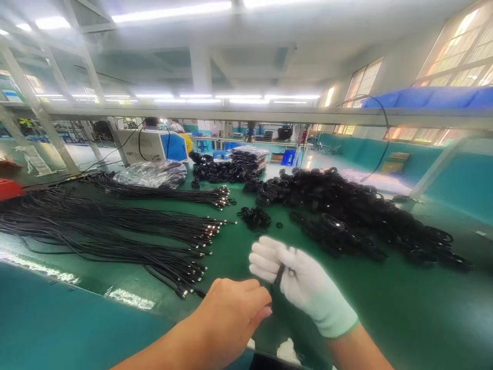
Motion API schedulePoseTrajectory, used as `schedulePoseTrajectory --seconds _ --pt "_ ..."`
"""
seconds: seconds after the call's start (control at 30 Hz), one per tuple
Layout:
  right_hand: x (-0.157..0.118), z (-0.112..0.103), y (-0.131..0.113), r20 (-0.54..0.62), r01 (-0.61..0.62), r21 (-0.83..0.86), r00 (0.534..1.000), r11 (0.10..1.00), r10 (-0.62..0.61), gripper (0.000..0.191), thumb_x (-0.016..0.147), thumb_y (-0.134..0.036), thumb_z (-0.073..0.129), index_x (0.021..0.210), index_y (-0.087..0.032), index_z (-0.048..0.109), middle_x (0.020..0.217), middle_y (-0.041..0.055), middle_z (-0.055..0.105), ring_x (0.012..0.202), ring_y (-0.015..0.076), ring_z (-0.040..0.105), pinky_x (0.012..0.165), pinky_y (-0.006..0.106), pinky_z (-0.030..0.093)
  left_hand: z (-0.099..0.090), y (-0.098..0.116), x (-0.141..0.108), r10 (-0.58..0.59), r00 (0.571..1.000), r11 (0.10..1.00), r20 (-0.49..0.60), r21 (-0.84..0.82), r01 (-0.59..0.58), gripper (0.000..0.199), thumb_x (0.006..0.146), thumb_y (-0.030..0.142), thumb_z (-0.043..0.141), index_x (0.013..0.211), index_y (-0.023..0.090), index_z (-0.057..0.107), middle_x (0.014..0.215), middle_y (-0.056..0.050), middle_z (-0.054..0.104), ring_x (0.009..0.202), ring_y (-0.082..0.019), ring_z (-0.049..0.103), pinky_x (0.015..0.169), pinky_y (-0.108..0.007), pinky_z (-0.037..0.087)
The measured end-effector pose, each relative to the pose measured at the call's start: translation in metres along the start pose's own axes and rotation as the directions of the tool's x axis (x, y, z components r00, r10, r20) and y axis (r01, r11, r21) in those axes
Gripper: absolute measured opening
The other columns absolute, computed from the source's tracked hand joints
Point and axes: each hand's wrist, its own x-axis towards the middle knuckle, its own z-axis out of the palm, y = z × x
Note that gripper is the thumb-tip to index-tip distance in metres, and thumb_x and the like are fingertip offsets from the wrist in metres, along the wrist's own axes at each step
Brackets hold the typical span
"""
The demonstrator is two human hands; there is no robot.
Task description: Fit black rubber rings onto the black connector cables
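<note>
Black cable [279, 275], probably light and bendy, near the bench's [381, 303] front edge.
My curled left hand [239, 313] hides its grip; my gloved right hand [302, 280] thumbs the cable to its palm; I'd pinch near an end.

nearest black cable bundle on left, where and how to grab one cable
Probably just behind a pale-tipped connector, coming from the right: those ends of the black cables fan apart toward the green tabletop, while the lengths run close together leftward.

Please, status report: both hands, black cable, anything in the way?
Left hand curled, its grip hidden. Gloved right hand holding black cable. Cable bundles close by left hand, possible snag.
</note>
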Motion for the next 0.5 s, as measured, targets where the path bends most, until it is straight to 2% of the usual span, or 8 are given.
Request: schedulePoseTrajectory --seconds 0.1,0.17,0.23,0.33,0.43,0.5 --pt "-0.006 0.006 0.012 0.145 -0.161 -0.026 0.976 0.987 0.163 0.038 0.073 -0.031 0.073 0.102 -0.011 0.059 0.090 0.0102 0.064 0.084 0.0207 0.061 0.083 0.042 0.044 -0.007 -0.016 0.007 -0.014 0.998 0.990 -0.067 -0.139 0.004 0.010 0.083 0.021 0.056 0.076 0.020 0.063 0.074 0.002 0.062 0.064 -0.011 0.054 0.057 -0.020 0.035" --pt "-0.010 0.009 0.023 0.260 -0.290 -0.030 0.922 0.956 0.288 0.040 0.072 -0.033 0.073 0.101 -0.010 0.059 0.087 0.0106 0.063 0.082 0.0209 0.062 0.083 0.043 0.044 -0.013 -0.031 0.015 -0.027 0.997 0.957 -0.078 -0.291 0.003 0.002 0.075 0.021 0.065 0.075 0.020 0.066 0.074 0.002 0.062 0.068 -0.011 0.055 0.061 -0.019 0.038" --pt "-0.012 0.011 0.031 0.319 -0.371 -0.009 0.879 0.929 0.354 0.042 0.071 -0.034 0.073 0.102 -0.009 0.057 0.084 0.0093 0.062 0.078 0.0210 0.062 0.082 0.046 0.043 -0.014 -0.043 0.020 -0.035 0.999 0.879 -0.042 -0.476 0.010 0.005 0.070 0.021 0.069 0.074 0.018 0.068 0.074 0.002 0.062 0.069 -0.012 0.056 0.063 -0.018 0.041" --pt "-0.012 0.016 0.039 0.352 -0.406 0.064 0.864 0.912 0.360 0.041 0.070 -0.032 0.073 0.100 -0.012 0.054 0.079 0.0040 0.056 0.073 0.0193 0.060 0.080 0.046 0.042 -0.003 -0.054 0.022 -0.089 0.995 0.685 0.038 -0.723 0.089 0.009 0.071 0.023 0.067 0.072 0.014 0.067 0.070 0.001 0.061 0.065 -0.011 0.054 0.059 -0.019 0.040" --pt "-0.011 0.023 0.045 0.428 -0.450 0.194 0.838 0.872 0.338 0.037 0.064 -0.025 0.077 0.080 -0.015 0.046 0.067 -0.0051 0.040 0.061 0.0102 0.049 0.072 0.033 0.040 0.015 -0.057 0.018 -0.176 0.982 0.505 0.071 -0.850 0.152 0.015 0.074 0.026 0.064 0.072 0.012 0.064 0.065 0.001 0.058 0.059 -0.009 0.048 0.054 -0.019 0.036" --pt "-0.010 0.030 0.048 0.455 -0.467 0.257 0.831 0.846 0.320 0.043 0.060 -0.023 0.079 0.073 -0.017 0.039 0.065 -0.0076 0.030 0.056 0.0063 0.038 0.065 0.027 0.036 0.021 -0.058 0.016 -0.228 0.971 0.442 0.068 -0.881 0.166 0.017 0.075 0.028 0.063 0.072 0.011 0.062 0.066 0.000 0.058 0.059 -0.009 0.046 0.055 -0.019 0.035"
